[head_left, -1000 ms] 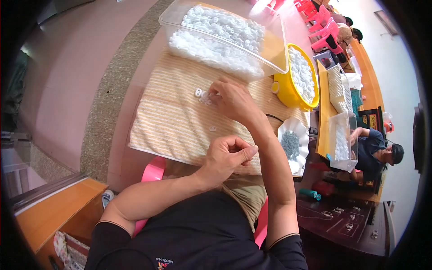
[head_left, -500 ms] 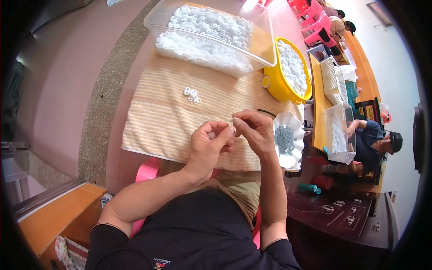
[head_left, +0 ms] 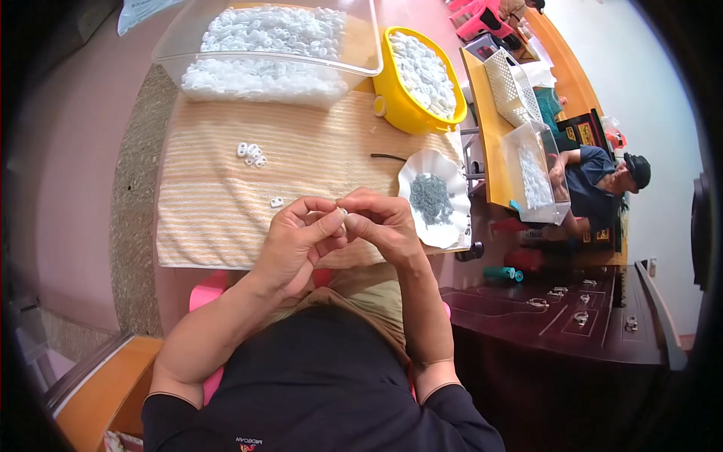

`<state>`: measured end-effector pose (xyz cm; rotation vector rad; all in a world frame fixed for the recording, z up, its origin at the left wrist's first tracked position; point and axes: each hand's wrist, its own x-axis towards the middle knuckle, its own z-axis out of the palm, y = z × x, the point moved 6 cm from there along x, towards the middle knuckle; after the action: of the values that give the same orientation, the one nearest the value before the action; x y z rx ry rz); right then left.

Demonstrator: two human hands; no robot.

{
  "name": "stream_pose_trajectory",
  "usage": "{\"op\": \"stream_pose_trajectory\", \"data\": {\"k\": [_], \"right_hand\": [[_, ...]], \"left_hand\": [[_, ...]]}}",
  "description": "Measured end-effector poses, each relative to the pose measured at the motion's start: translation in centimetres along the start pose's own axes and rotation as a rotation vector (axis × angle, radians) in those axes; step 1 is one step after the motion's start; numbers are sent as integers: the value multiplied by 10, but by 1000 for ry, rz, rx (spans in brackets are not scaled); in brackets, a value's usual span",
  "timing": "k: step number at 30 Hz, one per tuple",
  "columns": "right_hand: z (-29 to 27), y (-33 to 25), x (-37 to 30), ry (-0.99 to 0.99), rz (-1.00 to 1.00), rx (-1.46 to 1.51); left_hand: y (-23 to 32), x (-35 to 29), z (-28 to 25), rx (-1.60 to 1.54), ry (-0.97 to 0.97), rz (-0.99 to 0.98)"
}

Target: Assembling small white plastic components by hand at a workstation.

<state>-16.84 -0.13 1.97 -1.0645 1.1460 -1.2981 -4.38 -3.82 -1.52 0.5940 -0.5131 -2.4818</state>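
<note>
My left hand [head_left: 297, 239] is closed, pinching a small white plastic piece [head_left: 344, 212] between thumb and fingertips above the near part of the striped cloth. Fingertips of my right hand [head_left: 385, 223] press together at the same piece from the other side, hiding most of it. One loose white two-holed piece [head_left: 276, 202] lies on the cloth just beyond my left hand. Farther off sits a small cluster of similar white pieces [head_left: 247, 151]. To the right of my hands, a white wavy-rimmed dish [head_left: 456, 177] holds a heap of tiny dark grey parts [head_left: 431, 200].
A large clear bin [head_left: 369, 34] of white pieces stands at the far side, beside a yellow tub [head_left: 399, 105] filled likewise. A thin black stick [head_left: 388, 157] lies near the dish. At right, a person [head_left: 591, 177] works over another clear bin [head_left: 561, 203].
The view has shifted, so the table sits farther left. My right fingertips have come in against the left ones. The lone white piece near my left hand now shows.
</note>
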Motion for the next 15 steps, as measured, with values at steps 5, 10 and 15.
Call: {"op": "stream_pose_trajectory", "data": {"k": [5, 10, 15], "right_hand": [[-5, -2, -16, 95, 12, -119], [-35, -19, -50, 336, -76, -545], [-76, -39, -87, 505, -114, -959]], "left_hand": [[-2, -1, 6, 30, -15, -20], [-5, -1, 1, 60, 14, -25], [-5, -1, 4, 95, -26, -1]]}}
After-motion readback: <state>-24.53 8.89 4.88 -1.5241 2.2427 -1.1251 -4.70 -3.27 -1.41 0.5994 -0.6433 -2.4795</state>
